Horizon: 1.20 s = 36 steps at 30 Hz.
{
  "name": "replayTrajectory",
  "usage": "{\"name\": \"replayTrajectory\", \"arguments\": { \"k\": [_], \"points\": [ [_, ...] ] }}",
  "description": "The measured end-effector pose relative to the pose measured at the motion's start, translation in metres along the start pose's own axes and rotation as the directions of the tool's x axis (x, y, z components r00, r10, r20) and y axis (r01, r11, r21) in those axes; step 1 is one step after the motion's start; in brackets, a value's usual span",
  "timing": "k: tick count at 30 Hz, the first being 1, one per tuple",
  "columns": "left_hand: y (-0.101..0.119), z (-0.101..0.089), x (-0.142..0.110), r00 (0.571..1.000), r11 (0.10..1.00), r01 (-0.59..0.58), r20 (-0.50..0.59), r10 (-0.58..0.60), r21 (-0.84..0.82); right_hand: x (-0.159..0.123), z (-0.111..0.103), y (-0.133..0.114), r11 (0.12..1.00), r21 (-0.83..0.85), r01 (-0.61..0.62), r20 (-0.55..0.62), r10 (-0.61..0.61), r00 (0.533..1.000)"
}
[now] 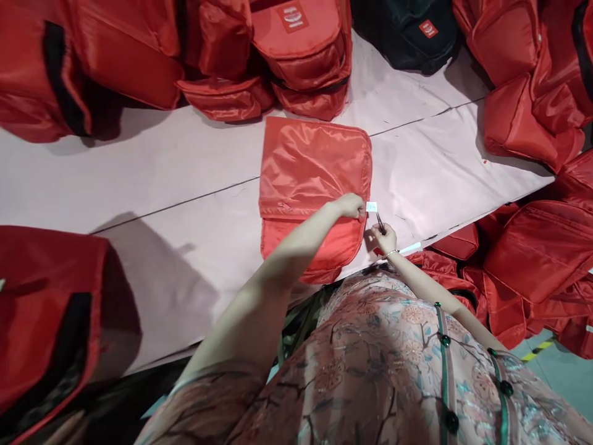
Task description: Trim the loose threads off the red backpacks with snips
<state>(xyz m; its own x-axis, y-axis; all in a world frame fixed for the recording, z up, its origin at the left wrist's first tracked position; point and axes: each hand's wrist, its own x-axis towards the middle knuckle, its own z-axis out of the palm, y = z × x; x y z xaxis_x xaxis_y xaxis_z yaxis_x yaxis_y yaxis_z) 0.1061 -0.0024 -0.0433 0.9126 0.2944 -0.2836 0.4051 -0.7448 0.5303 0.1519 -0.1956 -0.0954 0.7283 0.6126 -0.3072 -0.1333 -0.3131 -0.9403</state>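
Observation:
A flat red bag (310, 185) lies on the pale pink table (185, 179) in front of me. My left hand (351, 205) is closed in a pinch at the bag's right edge, holding a small white tag (371, 207) that sticks out from the seam. My right hand (384, 238) sits just right of and below the tag, closed on small dark scissors (380, 222) whose tips point up at the tag. A thin bracelet circles my right wrist.
Heaps of red bags (287, 55) line the far edge of the table, with one dark bag (407, 31) among them. More red bags are piled at the right (532, 259) and the near left (41, 315). A strip of grey floor (556, 364) shows at the lower right.

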Motion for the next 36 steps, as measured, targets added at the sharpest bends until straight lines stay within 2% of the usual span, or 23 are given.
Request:
{"name": "replayTrajectory", "arguments": {
  "k": [2,3,5,7,9,10,11,12,14,16,18,19,20,22,23,24,26,29,31,33,36],
  "points": [
    [0.001,0.004,-0.015,0.999,1.000,-0.022,0.031,0.021,0.017,-0.003,0.006,0.001,1.000,0.000,-0.017,0.006,0.017,1.000],
    [0.003,0.007,-0.026,0.999,0.999,-0.037,0.003,0.037,0.024,-0.005,0.010,0.002,1.000,0.000,-0.028,0.011,0.028,1.000],
    [0.006,0.016,-0.049,0.989,0.997,-0.062,-0.133,0.066,0.038,-0.009,0.017,0.002,0.999,-0.007,-0.043,0.027,0.043,0.999],
    [0.004,0.023,-0.075,0.961,0.997,-0.055,-0.268,0.068,0.054,-0.012,0.023,0.002,0.999,-0.009,-0.048,0.034,0.048,0.998],
    [-0.008,0.025,-0.103,0.931,0.998,0.039,-0.365,-0.015,0.057,-0.013,0.027,0.004,0.999,0.003,-0.050,0.032,0.050,0.998],
    [-0.017,0.023,-0.118,0.901,0.990,0.132,-0.421,-0.104,0.038,-0.013,0.028,0.004,0.999,0.013,-0.052,0.029,0.052,0.998],
    [-0.029,0.020,-0.135,0.846,0.968,0.249,-0.486,-0.220,-0.003,-0.013,0.029,0.005,0.998,0.024,-0.058,0.026,0.058,0.998],
    [-0.042,0.016,-0.153,0.759,0.926,0.373,-0.552,-0.346,-0.067,-0.013,0.030,0.006,0.997,0.033,-0.068,0.027,0.067,0.997],
    [-0.065,0.012,-0.191,0.514,0.788,0.565,-0.644,-0.567,-0.244,-0.012,0.031,0.007,0.995,0.047,-0.090,0.028,0.089,0.996],
    [-0.080,0.017,-0.227,0.306,0.652,0.638,-0.642,-0.703,-0.410,-0.012,0.032,0.007,0.992,0.060,-0.108,0.022,0.107,0.994],
    [-0.083,0.032,-0.253,0.172,0.515,0.611,-0.535,-0.827,-0.601,-0.013,0.033,0.006,0.990,0.076,-0.119,0.010,0.119,0.993],
    [-0.081,0.041,-0.261,0.116,0.407,0.566,-0.420,-0.900,-0.717,-0.013,0.034,0.006,0.989,0.085,-0.124,0.004,0.124,0.992],
    [-0.078,0.050,-0.265,0.086,0.281,0.495,-0.276,-0.957,-0.822,-0.013,0.034,0.005,0.987,0.093,-0.130,0.004,0.131,0.991],
    [-0.070,0.066,-0.266,0.131,0.096,0.322,-0.056,-0.990,-0.942,-0.014,0.036,0.003,0.984,0.107,-0.143,0.002,0.144,0.990],
    [-0.066,0.071,-0.264,0.163,0.043,0.264,0.000,-0.987,-0.963,-0.014,0.036,0.002,0.983,0.108,-0.149,-0.001,0.150,0.989],
    [-0.064,0.074,-0.261,0.186,0.030,0.240,0.015,-0.982,-0.970,-0.014,0.036,0.000,0.983,0.105,-0.154,-0.004,0.155,0.988],
    [-0.063,0.073,-0.256,0.190,0.091,0.295,-0.035,-0.981,-0.951,-0.016,0.036,-0.002,0.984,0.087,-0.157,-0.009,0.158,0.987],
    [-0.067,0.066,-0.255,0.189,0.221,0.466,-0.148,-0.971,-0.857,-0.017,0.036,-0.007,0.987,0.063,-0.145,-0.008,0.146,0.989],
    [-0.068,0.060,-0.257,0.211,0.283,0.536,-0.199,-0.957,-0.795,-0.018,0.036,-0.009,0.987,0.069,-0.145,-0.004,0.145,0.989],
    [-0.067,0.051,-0.257,0.225,0.397,0.545,-0.327,-0.918,-0.739,-0.019,0.037,-0.011,0.987,0.082,-0.139,-0.004,0.140,0.990],
    [-0.068,0.029,-0.247,0.199,0.552,0.467,-0.526,-0.827,-0.691,-0.021,0.035,-0.013,0.994,0.069,-0.085,-0.009,0.086,0.996]
  ]
}}
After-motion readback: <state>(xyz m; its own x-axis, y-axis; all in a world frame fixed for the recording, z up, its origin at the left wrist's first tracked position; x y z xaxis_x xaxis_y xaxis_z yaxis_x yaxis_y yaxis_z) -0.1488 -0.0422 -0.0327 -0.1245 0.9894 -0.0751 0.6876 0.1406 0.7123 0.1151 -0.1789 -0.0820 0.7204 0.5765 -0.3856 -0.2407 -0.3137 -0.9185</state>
